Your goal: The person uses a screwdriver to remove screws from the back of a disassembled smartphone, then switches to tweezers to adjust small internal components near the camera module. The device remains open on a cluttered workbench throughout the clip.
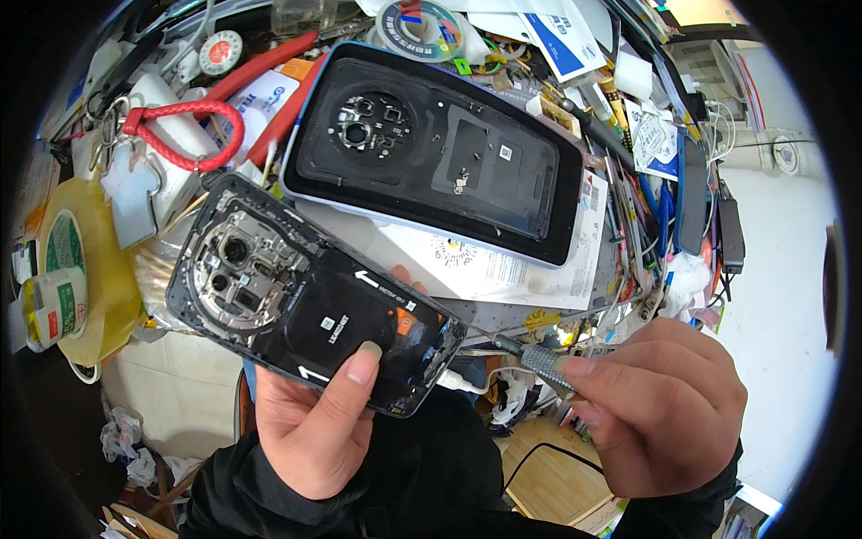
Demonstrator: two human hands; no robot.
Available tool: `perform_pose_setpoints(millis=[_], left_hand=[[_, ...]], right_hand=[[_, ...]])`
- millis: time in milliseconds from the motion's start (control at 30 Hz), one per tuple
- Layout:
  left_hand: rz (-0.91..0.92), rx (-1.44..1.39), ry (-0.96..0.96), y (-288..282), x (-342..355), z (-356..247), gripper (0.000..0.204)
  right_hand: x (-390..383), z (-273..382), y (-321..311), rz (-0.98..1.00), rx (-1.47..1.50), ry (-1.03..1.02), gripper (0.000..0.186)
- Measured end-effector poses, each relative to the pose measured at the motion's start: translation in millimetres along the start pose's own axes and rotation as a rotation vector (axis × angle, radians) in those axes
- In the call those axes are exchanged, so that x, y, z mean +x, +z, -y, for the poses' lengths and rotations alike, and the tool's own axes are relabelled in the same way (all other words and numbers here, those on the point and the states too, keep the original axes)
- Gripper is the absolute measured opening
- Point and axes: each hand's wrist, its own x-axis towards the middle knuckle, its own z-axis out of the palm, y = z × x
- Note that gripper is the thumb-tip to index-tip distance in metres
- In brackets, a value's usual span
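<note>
My left hand (314,422) grips an opened smartphone (350,301) from below, thumb lying on its black inner cover with white arrows and an orange patch. A large metal camera assembly (242,265) shows at its upper left end. A white cable (458,381) meets its lower right end. My right hand (664,404) pinches a knurled silver screwdriver-like tool (543,364); its thin tip reaches toward the phone's right edge, whether touching I cannot tell. Just behind lies a blue-rimmed case (561,234) holding a detached black back panel (485,166) and small parts.
Dense clutter covers the bench: red-handled tool (260,67), red braided loop (238,139), yellow tape roll (103,310), spool (417,22), printed papers (557,45), slim tools (628,207) at the right. A white surface (777,314) fills the far right; stools and bags (126,445) stand below.
</note>
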Motion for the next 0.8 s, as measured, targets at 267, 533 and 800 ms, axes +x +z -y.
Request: perform_pose_setpoints(millis=[267, 533, 800], left_hand=[[-0.007, 0.019, -0.005, 1.1, 1.8, -0.2, 0.048], [0.004, 0.035, -0.004, 2.3, 1.9, -0.4, 0.048], [0.012, 0.093, -0.005, 1.6, 1.3, -0.5, 0.054]], right_hand=[[2.2, -4.9, -0.1, 0.043, 0.033, 0.035, 0.022], [1.9, -5.6, 3.7, 0.033, 0.042, 0.061, 0.019], [2.4, -0.3, 1.1, 0.047, 0.0, 0.083, 0.022]])
